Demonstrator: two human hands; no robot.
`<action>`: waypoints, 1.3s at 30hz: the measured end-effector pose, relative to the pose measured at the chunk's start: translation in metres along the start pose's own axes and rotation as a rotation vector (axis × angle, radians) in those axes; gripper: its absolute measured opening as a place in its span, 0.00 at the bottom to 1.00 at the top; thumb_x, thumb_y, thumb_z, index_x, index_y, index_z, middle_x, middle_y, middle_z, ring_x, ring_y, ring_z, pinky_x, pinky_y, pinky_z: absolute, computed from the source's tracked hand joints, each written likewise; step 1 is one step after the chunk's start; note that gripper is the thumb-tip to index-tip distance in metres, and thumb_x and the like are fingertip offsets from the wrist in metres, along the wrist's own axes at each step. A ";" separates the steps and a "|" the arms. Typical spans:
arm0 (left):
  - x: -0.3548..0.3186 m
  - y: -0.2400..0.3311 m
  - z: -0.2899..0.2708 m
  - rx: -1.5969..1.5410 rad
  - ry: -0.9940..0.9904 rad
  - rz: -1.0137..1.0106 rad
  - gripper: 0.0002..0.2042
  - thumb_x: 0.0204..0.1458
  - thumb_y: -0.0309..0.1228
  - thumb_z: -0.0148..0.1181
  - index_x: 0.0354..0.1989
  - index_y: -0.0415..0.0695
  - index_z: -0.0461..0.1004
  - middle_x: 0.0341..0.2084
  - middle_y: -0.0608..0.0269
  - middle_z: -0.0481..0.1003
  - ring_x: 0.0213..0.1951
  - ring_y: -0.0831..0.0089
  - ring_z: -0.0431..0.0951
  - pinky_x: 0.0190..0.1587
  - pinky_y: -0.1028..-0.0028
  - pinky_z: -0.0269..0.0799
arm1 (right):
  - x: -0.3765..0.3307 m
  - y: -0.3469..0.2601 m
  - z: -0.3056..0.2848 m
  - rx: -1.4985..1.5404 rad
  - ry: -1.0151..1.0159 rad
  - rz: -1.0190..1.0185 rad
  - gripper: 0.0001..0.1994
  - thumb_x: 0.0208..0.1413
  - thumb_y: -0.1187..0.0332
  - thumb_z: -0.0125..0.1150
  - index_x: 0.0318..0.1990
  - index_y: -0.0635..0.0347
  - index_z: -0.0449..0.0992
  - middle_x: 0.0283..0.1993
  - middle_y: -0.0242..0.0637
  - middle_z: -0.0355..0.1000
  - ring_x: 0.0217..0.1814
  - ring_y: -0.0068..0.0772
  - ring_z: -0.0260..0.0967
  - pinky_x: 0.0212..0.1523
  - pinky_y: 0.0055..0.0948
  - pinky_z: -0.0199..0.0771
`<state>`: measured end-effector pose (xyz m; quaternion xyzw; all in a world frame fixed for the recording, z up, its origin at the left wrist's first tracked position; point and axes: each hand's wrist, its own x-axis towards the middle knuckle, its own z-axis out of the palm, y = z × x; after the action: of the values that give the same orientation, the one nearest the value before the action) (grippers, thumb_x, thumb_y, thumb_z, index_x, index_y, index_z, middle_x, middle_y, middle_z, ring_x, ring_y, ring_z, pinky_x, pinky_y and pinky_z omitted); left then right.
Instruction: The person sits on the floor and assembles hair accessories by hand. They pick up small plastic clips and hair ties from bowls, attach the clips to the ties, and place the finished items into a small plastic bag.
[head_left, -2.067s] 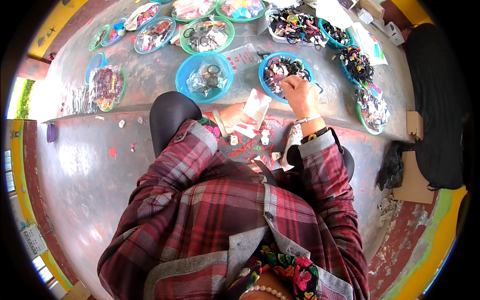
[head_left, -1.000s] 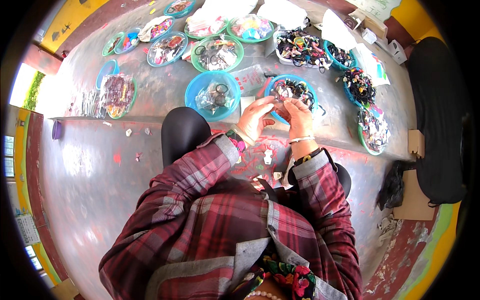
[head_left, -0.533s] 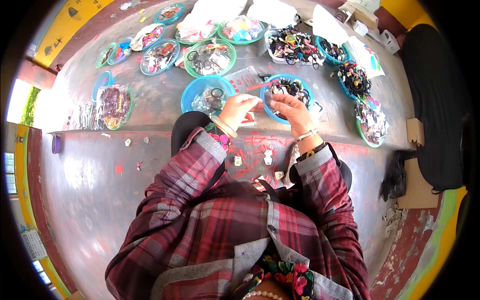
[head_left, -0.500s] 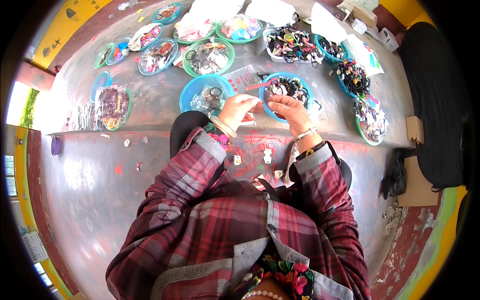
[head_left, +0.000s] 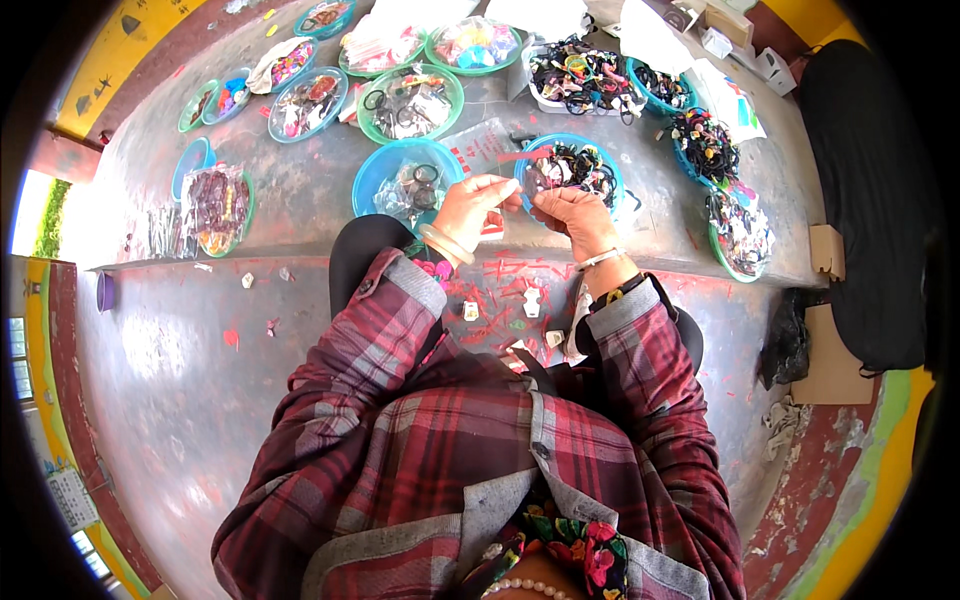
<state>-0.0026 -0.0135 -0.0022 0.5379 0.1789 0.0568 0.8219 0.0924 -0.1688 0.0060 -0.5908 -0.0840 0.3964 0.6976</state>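
What looks like a thin clear plastic piece with red edge is at the left rim of the blue basin. Your left hand and right hand each pinch narrowly there; which fingers grip it, I cannot tell. You seem to be adjusting it, which calls for light fingertips. In the earliest frame, your right hand is over this basin, farther from your left.
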 end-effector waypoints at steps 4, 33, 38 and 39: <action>-0.001 0.001 0.000 -0.003 0.002 -0.005 0.11 0.52 0.33 0.54 0.35 0.36 0.72 0.28 0.61 0.74 0.32 0.77 0.74 0.27 0.83 0.66 | -0.002 -0.001 -0.003 -0.046 -0.030 -0.017 0.06 0.47 0.71 0.60 0.30 0.63 0.78 0.27 0.34 0.75 0.27 0.18 0.67 0.30 0.16 0.62; 0.000 -0.004 -0.002 -0.134 -0.074 -0.037 0.08 0.52 0.29 0.55 0.38 0.40 0.73 0.29 0.65 0.75 0.29 0.80 0.74 0.24 0.85 0.68 | -0.003 -0.001 0.000 -0.030 0.000 -0.141 0.04 0.39 0.79 0.65 0.21 0.64 0.74 0.22 0.32 0.72 0.25 0.20 0.65 0.31 0.19 0.64; 0.002 -0.007 -0.005 -0.116 -0.115 -0.065 0.09 0.51 0.31 0.56 0.39 0.41 0.73 0.32 0.65 0.74 0.32 0.80 0.73 0.27 0.83 0.69 | -0.002 0.001 0.001 -0.008 0.001 -0.156 0.07 0.39 0.80 0.65 0.20 0.61 0.72 0.22 0.30 0.70 0.24 0.19 0.64 0.30 0.18 0.62; 0.002 -0.006 -0.003 -0.102 -0.126 -0.078 0.09 0.51 0.31 0.56 0.39 0.41 0.72 0.33 0.65 0.74 0.33 0.80 0.73 0.28 0.82 0.69 | -0.001 0.002 0.001 -0.013 0.005 -0.155 0.07 0.39 0.80 0.65 0.19 0.61 0.71 0.22 0.30 0.70 0.24 0.18 0.63 0.29 0.18 0.62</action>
<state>-0.0028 -0.0126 -0.0090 0.4904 0.1446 0.0001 0.8594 0.0902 -0.1688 0.0046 -0.5880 -0.1304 0.3393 0.7226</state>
